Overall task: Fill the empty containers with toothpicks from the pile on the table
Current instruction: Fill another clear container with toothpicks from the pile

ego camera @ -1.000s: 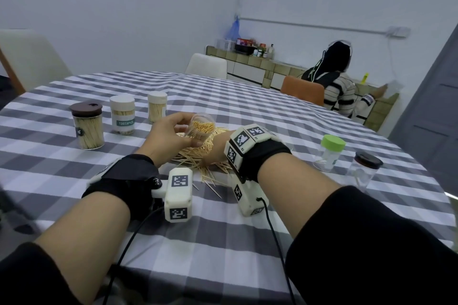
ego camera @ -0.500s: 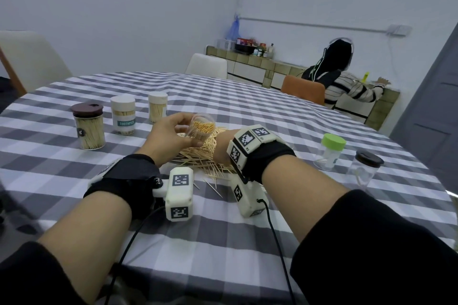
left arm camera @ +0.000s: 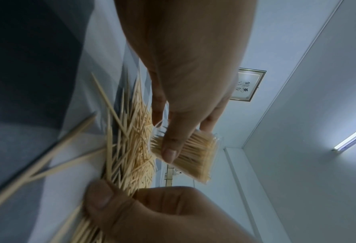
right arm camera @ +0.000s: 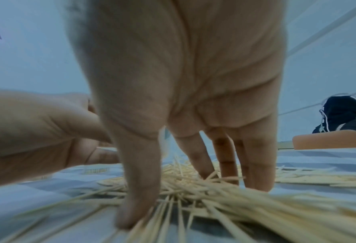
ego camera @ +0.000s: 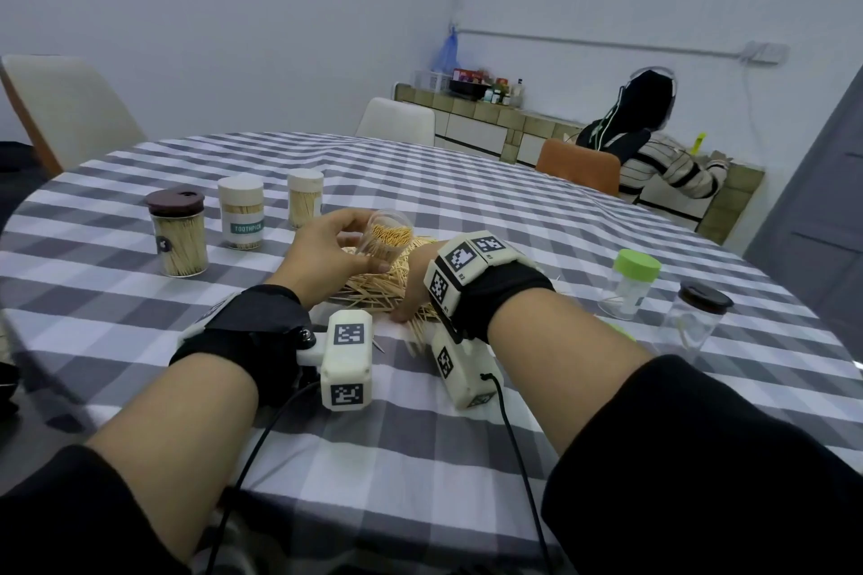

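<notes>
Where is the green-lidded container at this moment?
In the head view, the green-lidded container stands upright on the checked table, right of the right hand and toothpick pile, beside the dark-lidded clear jar.

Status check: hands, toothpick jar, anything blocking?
Left hand grips open clear jar, nearly full. Right hand fingers in toothpick pile. Nothing blocking.

Two bare forearms in pushed-up black sleeves [ego camera: 700,458]

Black wrist straps [ego camera: 252,332] carry white camera blocks [ego camera: 348,360] printed with black square fiducial markers; thin black cables [ego camera: 518,448] trail toward the body.
</notes>
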